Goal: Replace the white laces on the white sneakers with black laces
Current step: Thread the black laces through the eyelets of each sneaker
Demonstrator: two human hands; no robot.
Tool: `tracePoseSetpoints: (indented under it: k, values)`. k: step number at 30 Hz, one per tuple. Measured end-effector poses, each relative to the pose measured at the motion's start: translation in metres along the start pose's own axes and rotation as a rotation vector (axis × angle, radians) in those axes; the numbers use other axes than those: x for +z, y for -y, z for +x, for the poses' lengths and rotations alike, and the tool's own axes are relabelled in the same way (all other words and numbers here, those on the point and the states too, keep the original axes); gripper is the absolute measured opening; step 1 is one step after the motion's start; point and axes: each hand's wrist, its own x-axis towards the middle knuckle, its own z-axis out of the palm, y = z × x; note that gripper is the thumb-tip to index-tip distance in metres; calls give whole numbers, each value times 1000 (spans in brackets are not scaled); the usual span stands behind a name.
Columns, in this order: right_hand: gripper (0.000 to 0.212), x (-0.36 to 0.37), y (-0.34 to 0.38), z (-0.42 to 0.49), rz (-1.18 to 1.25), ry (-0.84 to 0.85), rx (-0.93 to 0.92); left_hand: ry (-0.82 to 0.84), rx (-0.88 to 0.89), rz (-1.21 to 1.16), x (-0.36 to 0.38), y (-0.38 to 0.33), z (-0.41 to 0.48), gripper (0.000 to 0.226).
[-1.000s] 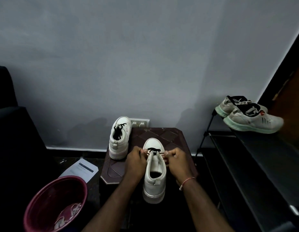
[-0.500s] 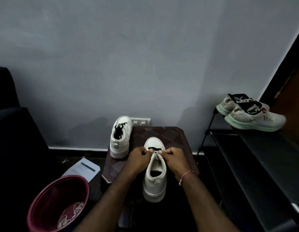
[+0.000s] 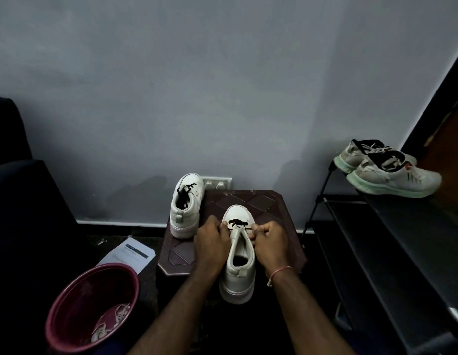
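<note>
head view: the near sneaker (image 3: 238,265) lies toe-away on the counter (image 3: 269,203), its heel past the near edge, with the black lace (image 3: 238,222) across only the farthest eyelets. the left hand (image 3: 212,242) and right hand (image 3: 270,243) each keep a grip pinched on the lace beside the eyelet rows. an uneven pull would likely leave one end short. a hard tug could slide the overhanging shoe off. the far sneaker (image 3: 187,206) stands at the counter's far left.

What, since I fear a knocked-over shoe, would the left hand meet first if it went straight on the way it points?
Likely the toe of the near sneaker, just ahead of the left hand; the far sneaker seems left of that line, though depth is unclear.
</note>
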Motion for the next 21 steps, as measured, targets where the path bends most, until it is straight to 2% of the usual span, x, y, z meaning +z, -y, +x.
tracePoseSetpoints:
  k: [3, 8, 16, 18, 21]
  values:
    - [22, -3, 0, 0, 19, 31, -9, 14, -10, -22, 1, 3, -1, 28]
    - [15, -3, 8, 5, -118, 139, -181, 143, 123, -115, 2, 8, 9, 13]
    - [24, -8, 7, 13, -168, 348, -219, 345, 311, 65, -5, 9, 20, 31]
    - [24, -9, 10, 12, -160, 327, -215, 363, 276, 42, -8, 9, 21, 19]
    - [19, -16, 15, 12, -162, 132, -167, 249, 115, -51, -12, 11, 22, 13]
